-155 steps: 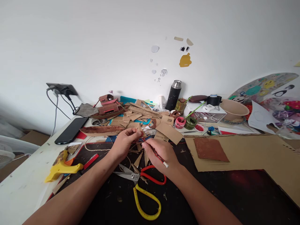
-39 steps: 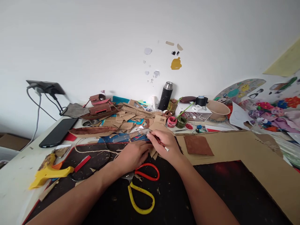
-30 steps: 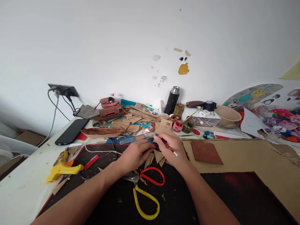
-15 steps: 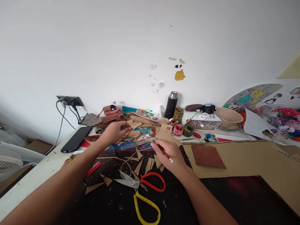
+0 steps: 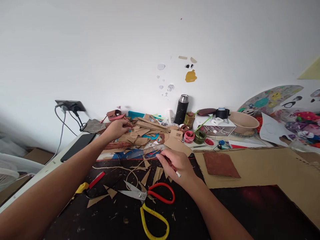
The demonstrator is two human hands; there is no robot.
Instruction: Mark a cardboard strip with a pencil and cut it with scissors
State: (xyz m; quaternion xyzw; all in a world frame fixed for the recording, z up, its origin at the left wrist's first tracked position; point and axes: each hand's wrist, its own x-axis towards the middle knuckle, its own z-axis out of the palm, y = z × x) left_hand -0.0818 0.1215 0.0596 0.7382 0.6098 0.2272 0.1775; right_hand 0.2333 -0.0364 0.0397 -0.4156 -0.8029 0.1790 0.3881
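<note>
The red-and-black pencil (image 5: pixel 172 165) sits in the right hand (image 5: pixel 178 161), beyond the scissors (image 5: pixel 141 196) and a little to their right. Its long axis runs aslant: the white eraser end points back toward the person and rightward, while the other end leads away and leftward into the fingertips, which hide its point. The right hand grips it in a writing hold.

The left hand (image 5: pixel 116 130) is well beyond the scissors and to their left, fingers bent at the left edge of the cardboard pile (image 5: pixel 151 126), just in front of the brown model (image 5: pixel 116 115). Whether those fingers have closed on a piece, I cannot tell.

The scissors lie spread, blades aimed leftward, the yellow handle loop toward the person, the red one to the right. Cardboard scraps (image 5: pixel 158 175) lie just beyond them. The dark mat (image 5: pixel 112 223) stretches to their near left, dotted with crumbs, and its red far edge runs beyond the blades. To the scissors' right, past the right forearm, a broad cardboard sheet (image 5: pixel 260 163) overlaps the mat, carrying a brown square (image 5: pixel 221 165).
</note>
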